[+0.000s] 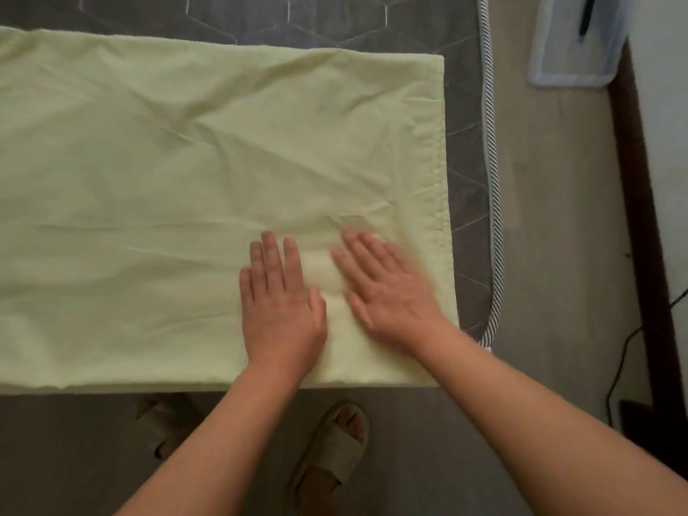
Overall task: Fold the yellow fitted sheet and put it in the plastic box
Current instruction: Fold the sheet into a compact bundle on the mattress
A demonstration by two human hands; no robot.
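Your yellow fitted sheet [167, 173] lies folded into a broad flat rectangle on the grey quilted mattress [335, 20], with its gathered hem along the three o'clock edge. Both your hands press flat on it near its five o'clock corner. The left hand [281, 310] has straight fingers held close together. The right hand [387, 292] is just beside it, with fingers spread toward eleven o'clock (it is blurred). The plastic box [573, 50] stands on the floor at one o'clock, well apart from the sheet. A sandal [331, 452] shows at six o'clock and a dark cable [618, 366] at four.
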